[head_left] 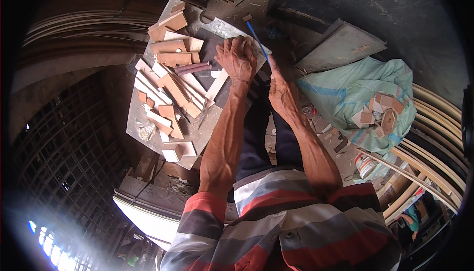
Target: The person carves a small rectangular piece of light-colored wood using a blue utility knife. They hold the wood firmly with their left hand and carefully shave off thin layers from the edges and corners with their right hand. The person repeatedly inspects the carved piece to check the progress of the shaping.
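Note:
My left hand (237, 59) presses down at the right edge of a worn work board (140, 135), fingers curled; what lies under them is hidden. My right hand (282, 93), beside the board's edge, is closed on the near end of a slim straight blue tool (256, 38) seen edge-on. Its far end points up and left, past the board's corner. Left of my left hand lie two dark reddish rods (193, 67) and many cut wood pieces (170, 46). A thin dark pointed tool (175, 104) rests among the pale strips (150, 84).
A green woven sack (335, 81) at the right bears several wood offcuts (387, 108). Behind it leans a grey panel (345, 46). Long boards (434, 160) line the right side, and curved strips (89, 29) the upper left. Metal lattice (64, 137) stands at the left.

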Demonstrator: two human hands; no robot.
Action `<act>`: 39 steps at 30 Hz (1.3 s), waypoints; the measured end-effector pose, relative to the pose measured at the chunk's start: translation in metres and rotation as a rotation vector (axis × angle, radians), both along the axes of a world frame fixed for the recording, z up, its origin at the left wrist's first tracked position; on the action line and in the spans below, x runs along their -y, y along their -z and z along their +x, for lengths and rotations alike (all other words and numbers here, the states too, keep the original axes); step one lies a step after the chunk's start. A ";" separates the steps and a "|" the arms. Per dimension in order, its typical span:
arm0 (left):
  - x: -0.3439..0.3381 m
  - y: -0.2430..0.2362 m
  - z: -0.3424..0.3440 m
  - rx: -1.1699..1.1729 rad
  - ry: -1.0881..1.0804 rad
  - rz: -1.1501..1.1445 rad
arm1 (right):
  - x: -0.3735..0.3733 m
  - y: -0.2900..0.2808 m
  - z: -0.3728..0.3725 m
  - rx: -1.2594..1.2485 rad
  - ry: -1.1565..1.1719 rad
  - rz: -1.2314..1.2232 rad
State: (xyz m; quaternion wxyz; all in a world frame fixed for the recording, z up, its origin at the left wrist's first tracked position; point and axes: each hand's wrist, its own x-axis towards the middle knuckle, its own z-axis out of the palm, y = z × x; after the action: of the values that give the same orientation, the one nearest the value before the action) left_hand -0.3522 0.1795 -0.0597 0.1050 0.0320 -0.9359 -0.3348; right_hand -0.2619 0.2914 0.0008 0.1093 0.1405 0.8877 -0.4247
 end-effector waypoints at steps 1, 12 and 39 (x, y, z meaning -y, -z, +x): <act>0.000 0.001 0.000 0.002 -0.008 -0.017 | 0.000 0.003 0.001 -0.029 -0.017 0.018; -0.009 0.000 -0.003 0.100 -0.121 -0.113 | 0.006 0.013 0.010 -0.086 -0.022 0.130; -0.006 0.000 -0.002 0.093 -0.098 -0.075 | 0.008 0.015 -0.026 0.155 -0.168 0.183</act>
State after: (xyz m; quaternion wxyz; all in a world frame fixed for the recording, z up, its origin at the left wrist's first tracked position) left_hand -0.3544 0.1852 -0.0598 0.0787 0.0896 -0.9490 -0.2919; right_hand -0.2878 0.2839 -0.0146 0.1992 0.1073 0.9203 -0.3191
